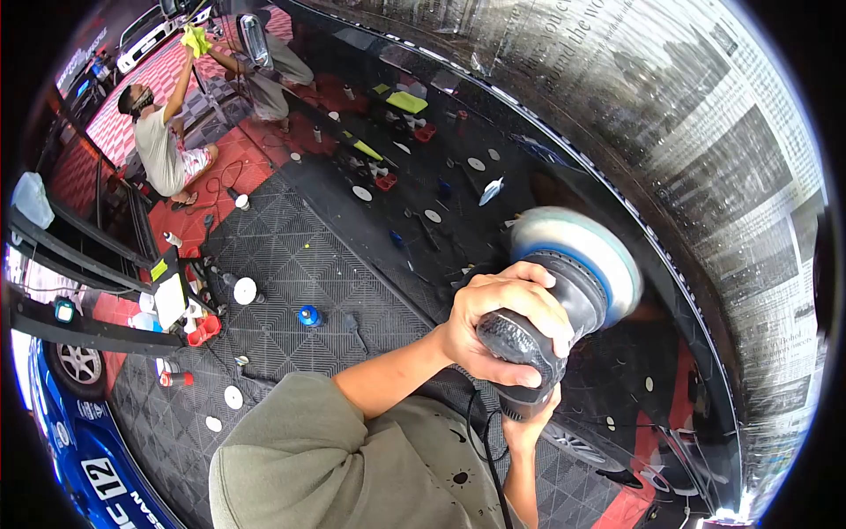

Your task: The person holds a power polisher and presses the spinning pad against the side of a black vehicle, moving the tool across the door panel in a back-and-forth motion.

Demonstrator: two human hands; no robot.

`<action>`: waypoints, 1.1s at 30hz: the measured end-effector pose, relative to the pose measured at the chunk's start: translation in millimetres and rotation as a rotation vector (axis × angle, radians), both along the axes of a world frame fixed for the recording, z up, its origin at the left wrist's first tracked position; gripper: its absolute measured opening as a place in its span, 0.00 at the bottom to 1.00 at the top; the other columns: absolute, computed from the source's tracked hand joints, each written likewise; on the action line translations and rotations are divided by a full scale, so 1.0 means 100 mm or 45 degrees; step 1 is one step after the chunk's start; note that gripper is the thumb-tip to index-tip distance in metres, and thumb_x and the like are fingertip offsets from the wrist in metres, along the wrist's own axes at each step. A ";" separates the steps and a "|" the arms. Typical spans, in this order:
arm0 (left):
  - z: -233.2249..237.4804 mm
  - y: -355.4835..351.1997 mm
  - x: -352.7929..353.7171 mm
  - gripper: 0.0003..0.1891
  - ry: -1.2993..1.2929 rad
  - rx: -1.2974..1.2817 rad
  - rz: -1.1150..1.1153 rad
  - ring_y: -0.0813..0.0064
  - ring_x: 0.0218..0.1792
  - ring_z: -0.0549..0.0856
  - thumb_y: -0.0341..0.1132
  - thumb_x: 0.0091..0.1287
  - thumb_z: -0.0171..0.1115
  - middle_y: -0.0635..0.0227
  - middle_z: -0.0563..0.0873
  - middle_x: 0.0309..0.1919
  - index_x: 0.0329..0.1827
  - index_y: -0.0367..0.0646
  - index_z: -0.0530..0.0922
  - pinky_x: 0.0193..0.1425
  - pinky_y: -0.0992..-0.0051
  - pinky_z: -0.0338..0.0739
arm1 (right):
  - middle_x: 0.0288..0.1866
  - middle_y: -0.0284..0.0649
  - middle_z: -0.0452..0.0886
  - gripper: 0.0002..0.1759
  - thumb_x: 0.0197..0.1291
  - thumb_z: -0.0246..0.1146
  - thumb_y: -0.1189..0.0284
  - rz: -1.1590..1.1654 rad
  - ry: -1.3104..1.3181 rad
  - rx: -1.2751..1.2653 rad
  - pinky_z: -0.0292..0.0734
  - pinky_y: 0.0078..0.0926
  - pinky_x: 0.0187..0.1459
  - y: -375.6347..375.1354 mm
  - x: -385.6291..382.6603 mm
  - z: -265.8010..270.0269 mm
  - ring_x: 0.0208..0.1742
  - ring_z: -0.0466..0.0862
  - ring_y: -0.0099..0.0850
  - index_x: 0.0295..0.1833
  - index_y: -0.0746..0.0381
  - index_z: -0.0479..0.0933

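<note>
My left hand [515,317] is wrapped over the head of a black power polisher [577,286], fingers across its top and thumb below. The polisher's round white pad [577,247] is against or very near the glossy black car panel [423,176] and looks blurred. Lower down, my right hand [530,425] is closed around the rear part of the polisher, its fingers mostly hidden behind the body. A black cord [489,450] hangs from the tool past my shirt.
Newspaper [687,159] covers the area above the panel edge. Another person [163,145] crouches at the upper left with a yellow cloth [196,40]. Pads, a blue-capped bottle [308,316] and a red tray [204,330] lie on the floor. A blue car [97,458] stands lower left.
</note>
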State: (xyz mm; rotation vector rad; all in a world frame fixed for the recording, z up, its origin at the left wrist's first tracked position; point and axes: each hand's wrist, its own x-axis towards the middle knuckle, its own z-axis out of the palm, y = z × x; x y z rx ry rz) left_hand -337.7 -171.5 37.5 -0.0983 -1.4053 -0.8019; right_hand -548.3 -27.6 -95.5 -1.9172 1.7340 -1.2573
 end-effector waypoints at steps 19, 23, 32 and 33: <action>-0.23 0.08 -0.21 0.23 0.009 0.021 -0.002 0.59 0.38 0.90 0.39 0.50 0.80 0.56 0.90 0.31 0.43 0.41 0.76 0.65 0.65 0.65 | 0.47 0.44 0.84 0.51 0.44 0.75 0.83 -0.066 -0.059 0.063 0.79 0.32 0.52 0.13 -0.19 -0.10 0.45 0.86 0.34 0.73 0.58 0.55; -0.20 0.22 -0.52 0.23 0.023 0.035 -0.006 0.63 0.41 0.90 0.36 0.50 0.80 0.62 0.90 0.33 0.45 0.42 0.78 0.65 0.66 0.66 | 0.44 0.42 0.85 0.52 0.43 0.76 0.83 -0.026 -0.143 0.117 0.81 0.31 0.48 0.28 -0.53 -0.12 0.43 0.87 0.33 0.73 0.59 0.55; -0.16 0.60 -1.34 0.24 -0.002 -0.002 0.002 0.63 0.41 0.90 0.37 0.50 0.80 0.62 0.90 0.33 0.46 0.42 0.77 0.65 0.66 0.66 | 0.44 0.43 0.84 0.54 0.37 0.76 0.84 -0.086 -0.119 0.150 0.81 0.31 0.49 0.64 -1.29 -0.09 0.43 0.86 0.34 0.72 0.60 0.56; -0.15 0.64 -1.44 0.24 0.001 -0.009 -0.002 0.63 0.41 0.90 0.37 0.50 0.80 0.62 0.90 0.33 0.46 0.42 0.77 0.65 0.66 0.66 | 0.44 0.43 0.84 0.54 0.37 0.76 0.84 -0.091 -0.117 0.143 0.81 0.31 0.49 0.67 -1.39 -0.09 0.43 0.86 0.34 0.72 0.60 0.56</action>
